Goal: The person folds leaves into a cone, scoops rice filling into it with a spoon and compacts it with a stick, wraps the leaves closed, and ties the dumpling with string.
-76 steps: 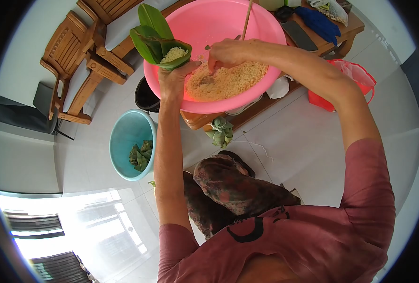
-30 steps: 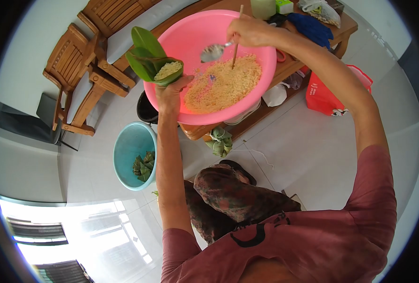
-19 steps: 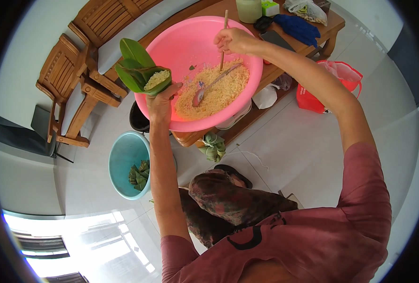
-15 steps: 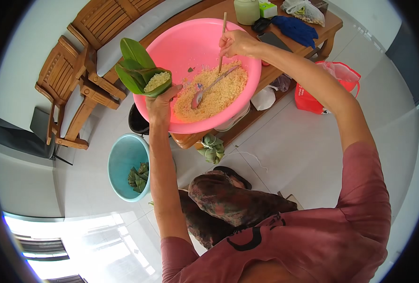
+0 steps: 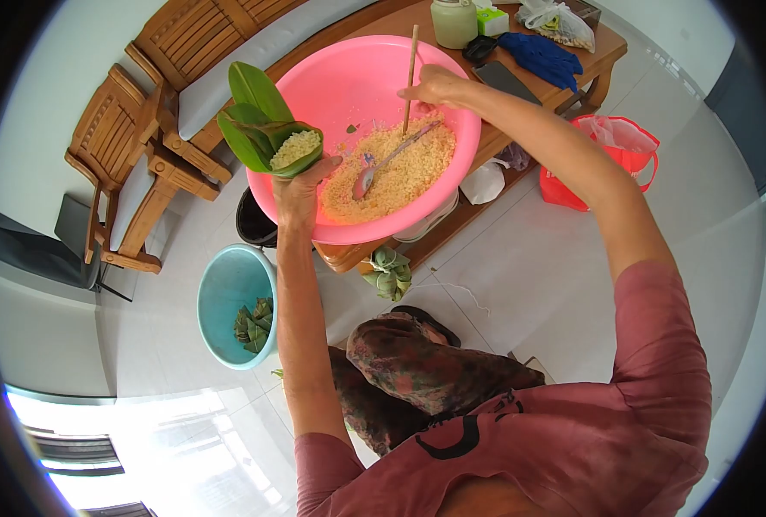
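In my left hand (image 5: pixel 297 196) sits a cone of green leaves (image 5: pixel 258 129), its mouth up and filled with pale rice grains (image 5: pixel 295 150). It is held over the left rim of a pink basin (image 5: pixel 340 69). Yellowish rice (image 5: pixel 413 172) covers the basin's lower right part. A wooden chopstick (image 5: pixel 413 56) stands nearly upright with its lower end in that rice. My right hand (image 5: pixel 435 88) has its fingers closed about the chopstick's middle; part of this grip is hidden. A spoon (image 5: pixel 364 183) lies across the rice, its handle pointing up and right.
The basin rests on a wooden table (image 5: pixel 603 52) with a jar (image 5: pixel 454 23), a blue cloth (image 5: pixel 538 59) and a phone (image 5: pixel 505 82). A teal bucket (image 5: pixel 215 297) holds wrapped leaf parcels (image 5: pixel 254 325). More parcels (image 5: pixel 389 274) hang below the table edge. A red bag (image 5: pixel 560 185) stands right.
My right hand has slid slightly down along the chopstick, which stays standing in the rice. The left hand still holds the filled leaf cone in nearly the same place.
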